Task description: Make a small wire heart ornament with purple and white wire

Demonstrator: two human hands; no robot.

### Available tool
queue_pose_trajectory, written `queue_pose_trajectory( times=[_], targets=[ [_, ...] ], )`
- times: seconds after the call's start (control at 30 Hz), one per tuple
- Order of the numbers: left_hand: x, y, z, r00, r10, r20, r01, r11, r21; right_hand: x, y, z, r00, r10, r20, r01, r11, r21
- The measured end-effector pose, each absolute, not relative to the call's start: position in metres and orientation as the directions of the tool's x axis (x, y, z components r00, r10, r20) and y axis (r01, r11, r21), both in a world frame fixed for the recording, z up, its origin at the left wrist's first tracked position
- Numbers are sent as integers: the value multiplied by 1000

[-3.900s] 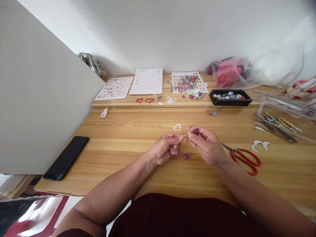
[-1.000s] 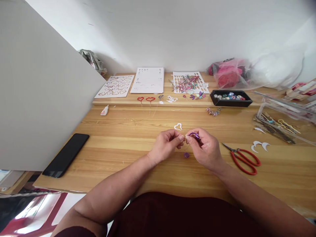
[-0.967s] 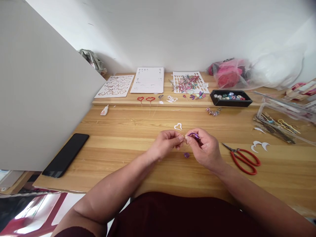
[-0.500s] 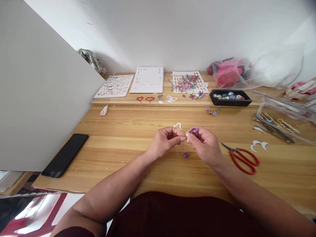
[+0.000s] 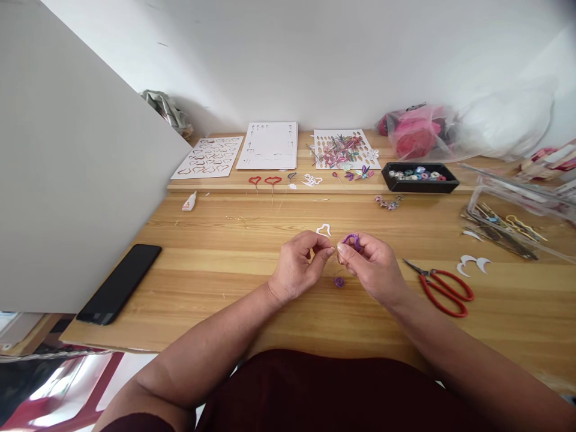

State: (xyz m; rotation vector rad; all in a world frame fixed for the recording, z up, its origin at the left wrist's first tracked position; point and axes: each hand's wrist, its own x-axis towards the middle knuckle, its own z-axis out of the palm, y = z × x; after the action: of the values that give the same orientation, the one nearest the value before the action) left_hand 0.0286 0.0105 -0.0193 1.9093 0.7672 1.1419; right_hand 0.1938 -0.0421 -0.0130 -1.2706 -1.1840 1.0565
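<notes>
A curved piece wrapped in purple thread (image 5: 353, 239) is pinched between the thumb and fingers of my right hand (image 5: 372, 263). Just to its left, my left hand (image 5: 302, 263) is closed in a pinch, fingertips close to the right ones. Whatever thin thing the left fingertips hold is too small to make out. On the table below the hands lies a small purple coil of thread (image 5: 339, 282). A white heart-shaped paper cutout (image 5: 323, 230) rests just beyond the fingers.
Red-handled scissors (image 5: 443, 291) lie to the right, near white crescent cutouts (image 5: 468, 261). A black phone (image 5: 120, 282) and a small glue bottle (image 5: 189, 201) are at left. On the back ledge stand a black tray of thread spools (image 5: 420, 178) and cutout sheets (image 5: 270, 146).
My left hand has turned slightly, and its fingertips have drawn a little away from the right ones. The right hand keeps its hold on the purple piece, almost in place.
</notes>
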Motion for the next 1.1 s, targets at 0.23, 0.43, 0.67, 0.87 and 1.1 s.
queue_pose_trajectory(
  times=[0.23,0.43,0.67,0.87,1.1],
  targets=[
    [24,22,-7,661,730,-175,-72,294,953,194,-45,-6,48,979,199,237,183,-954],
    [22,27,-3,829,429,-358,-34,679,733,194,-46,-5,38,984,171,167,163,-972],
    [27,19,-13,478,861,172,-43,-173,984,198,-38,-12,147,989,11,-52,18,-999],
    [25,13,-17,434,623,650,221,-774,594,197,-37,-16,160,985,-59,-179,-29,-983],
    [24,12,-18,458,599,657,263,-797,543,193,-39,-13,147,987,-70,-172,-45,-984]
  ],
)
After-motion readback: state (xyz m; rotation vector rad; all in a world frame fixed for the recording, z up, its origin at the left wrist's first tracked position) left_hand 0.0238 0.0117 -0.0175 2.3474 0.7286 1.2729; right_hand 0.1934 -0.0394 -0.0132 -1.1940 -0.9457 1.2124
